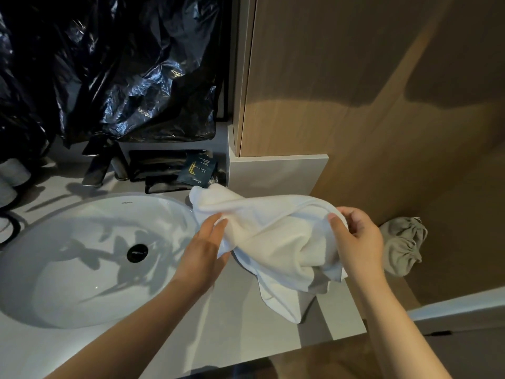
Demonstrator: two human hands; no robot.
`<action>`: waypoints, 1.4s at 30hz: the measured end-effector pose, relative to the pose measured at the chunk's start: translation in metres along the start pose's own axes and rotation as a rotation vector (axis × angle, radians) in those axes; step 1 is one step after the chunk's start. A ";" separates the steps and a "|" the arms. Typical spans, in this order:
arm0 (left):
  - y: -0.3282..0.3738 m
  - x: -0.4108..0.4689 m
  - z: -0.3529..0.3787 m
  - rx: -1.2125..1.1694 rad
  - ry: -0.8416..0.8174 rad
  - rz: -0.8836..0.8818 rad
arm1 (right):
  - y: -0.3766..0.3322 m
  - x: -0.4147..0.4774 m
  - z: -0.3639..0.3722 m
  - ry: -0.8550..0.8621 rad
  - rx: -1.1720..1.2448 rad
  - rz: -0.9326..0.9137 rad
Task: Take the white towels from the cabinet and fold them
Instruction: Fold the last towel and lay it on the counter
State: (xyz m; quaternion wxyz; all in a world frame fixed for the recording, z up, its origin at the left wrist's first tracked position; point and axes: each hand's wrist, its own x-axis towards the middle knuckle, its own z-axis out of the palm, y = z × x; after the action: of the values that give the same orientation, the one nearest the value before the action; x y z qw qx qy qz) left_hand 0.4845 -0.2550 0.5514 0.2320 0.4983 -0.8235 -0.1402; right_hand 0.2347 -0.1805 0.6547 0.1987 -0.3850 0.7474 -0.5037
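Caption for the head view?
Left hand and right hand hold a crumpled white cloth towel beside a white oval ceramic sink.

Dim bathroom, warm light patch across the wood-grain cabinet (355,77) on the right. Grey countertop (240,310) held 1 white oval sink (68,283) with a black drain (137,253), with hard shadows in the basin. Chrome faucet (95,165) stood behind it. Black plastic sheeting (123,64) covered the wall above. Dark sachets (198,168) lay on the back ledge. 1 grey drawstring bag (401,244) sat low beside the cabinet.

Dim, warm light; hard shadows cross the sink (54,283); wide-angle bending at edges.
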 end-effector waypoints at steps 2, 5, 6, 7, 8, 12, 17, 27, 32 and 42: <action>-0.003 0.000 0.000 -0.007 0.004 -0.014 | -0.003 -0.005 0.000 -0.002 -0.029 -0.028; -0.003 0.004 0.002 -0.010 0.015 -0.010 | -0.006 -0.008 0.000 -0.025 -0.072 -0.088; -0.003 0.006 0.004 -0.024 0.025 -0.011 | -0.006 -0.008 0.001 -0.038 -0.092 -0.103; -0.004 0.009 0.005 -0.043 0.035 -0.016 | -0.006 -0.008 0.001 -0.049 -0.111 -0.111; -0.006 0.011 0.006 -0.061 0.047 -0.017 | -0.005 -0.008 0.002 -0.057 -0.126 -0.113; -0.011 0.008 -0.002 -0.094 0.084 -0.002 | -0.006 -0.007 0.001 -0.063 -0.141 -0.120; -0.025 -0.006 -0.023 -0.205 0.098 -0.236 | -0.006 -0.004 0.000 -0.023 -0.125 -0.142; 0.001 -0.010 -0.067 -0.293 0.320 -0.386 | -0.010 -0.005 0.010 -0.088 -0.053 -0.243; 0.005 0.003 -0.094 -0.266 0.304 -0.317 | -0.023 0.000 0.010 -0.058 -0.060 -0.260; 0.055 0.056 -0.178 -0.484 0.508 -0.204 | -0.130 0.033 -0.005 -0.047 -0.165 -0.599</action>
State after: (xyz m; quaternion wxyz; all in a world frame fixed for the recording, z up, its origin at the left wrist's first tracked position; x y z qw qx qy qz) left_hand 0.5140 -0.2788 0.7424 0.5253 0.5276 -0.6285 -0.2250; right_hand 0.2597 -0.2281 0.7776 0.0265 -0.6144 0.6342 -0.4686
